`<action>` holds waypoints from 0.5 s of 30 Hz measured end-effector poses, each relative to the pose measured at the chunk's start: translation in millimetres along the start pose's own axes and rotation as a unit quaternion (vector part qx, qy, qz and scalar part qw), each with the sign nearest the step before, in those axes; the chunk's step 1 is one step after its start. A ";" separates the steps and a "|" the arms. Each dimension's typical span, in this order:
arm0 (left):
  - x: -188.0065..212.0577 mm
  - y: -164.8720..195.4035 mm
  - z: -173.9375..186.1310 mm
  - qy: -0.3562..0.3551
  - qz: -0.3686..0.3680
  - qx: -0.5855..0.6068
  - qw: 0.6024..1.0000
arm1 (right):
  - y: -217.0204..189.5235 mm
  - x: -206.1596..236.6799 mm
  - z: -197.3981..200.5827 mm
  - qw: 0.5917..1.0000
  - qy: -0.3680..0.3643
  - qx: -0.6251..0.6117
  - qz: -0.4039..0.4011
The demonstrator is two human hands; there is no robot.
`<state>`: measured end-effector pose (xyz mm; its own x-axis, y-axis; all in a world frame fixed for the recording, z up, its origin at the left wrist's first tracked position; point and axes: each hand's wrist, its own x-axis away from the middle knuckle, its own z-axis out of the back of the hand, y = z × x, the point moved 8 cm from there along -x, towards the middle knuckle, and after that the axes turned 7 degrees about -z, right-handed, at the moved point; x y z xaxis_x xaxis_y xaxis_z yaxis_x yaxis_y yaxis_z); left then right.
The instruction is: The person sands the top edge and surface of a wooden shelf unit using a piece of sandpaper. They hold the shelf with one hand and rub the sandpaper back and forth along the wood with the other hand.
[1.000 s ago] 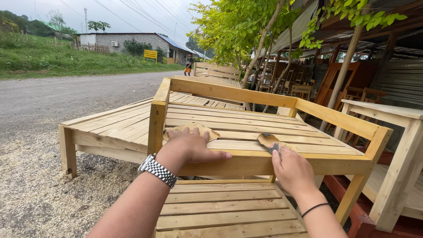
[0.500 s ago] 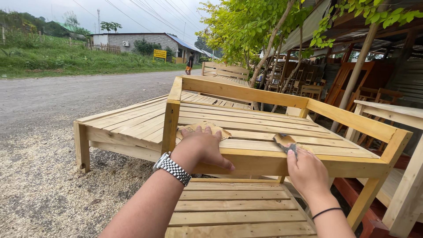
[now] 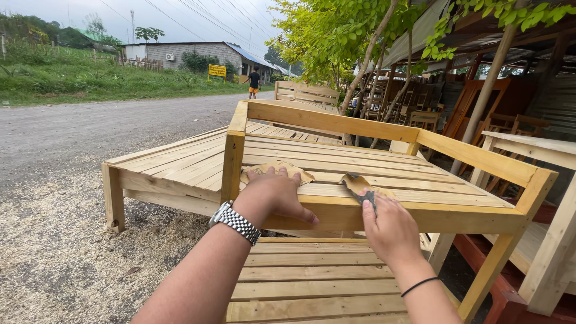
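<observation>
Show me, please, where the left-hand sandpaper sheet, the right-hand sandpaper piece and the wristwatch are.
left-hand sandpaper sheet [image 3: 297,174], head view, its bare right edge.
right-hand sandpaper piece [image 3: 354,183], head view, its tan upper fold.
wristwatch [image 3: 235,221], head view, its metal band.

outdoor roadside furniture workshop: unfinished slatted wooden benches [image 3: 384,174] are set out on sawdust-strewn gravel [image 3: 54,258], more chairs [image 3: 420,114] are stacked under a roofed shed, a paved road [image 3: 102,126] is seen alongside.
</observation>
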<state>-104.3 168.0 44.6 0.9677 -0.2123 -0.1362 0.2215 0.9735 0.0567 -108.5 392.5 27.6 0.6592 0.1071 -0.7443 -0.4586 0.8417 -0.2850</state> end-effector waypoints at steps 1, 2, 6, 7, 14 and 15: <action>0.1 -0.1 -1.4 -0.006 0.004 -0.003 1.000 | 9.7 -2.2 7.7 1.000 0.017 0.012 -0.007; -0.5 -0.2 -1.6 -0.008 0.008 -0.009 1.000 | 16.3 -4.7 13.9 0.999 0.038 0.022 -0.011; -1.8 -1.1 -4.3 -0.011 0.011 -0.003 1.000 | 11.1 -2.0 -1.5 0.994 0.033 0.079 -0.068; -1.7 -1.5 -6.3 -0.016 0.014 -0.009 1.000 | -6.4 2.2 -6.9 0.997 0.046 0.064 -0.024; -2.5 -2.7 -5.5 -0.018 0.011 -0.027 0.999 | -43.0 11.4 -25.5 0.997 0.027 -0.005 0.067; -1.7 -3.0 -5.0 -0.020 0.012 -0.033 0.999 | -27.8 7.2 -20.2 0.999 0.020 0.007 0.041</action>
<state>-107.2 165.9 39.6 0.9769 -0.1908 -0.0964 0.1912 0.9815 -0.0054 -103.0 359.2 18.0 0.5947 0.1550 -0.7889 -0.5013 0.8386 -0.2131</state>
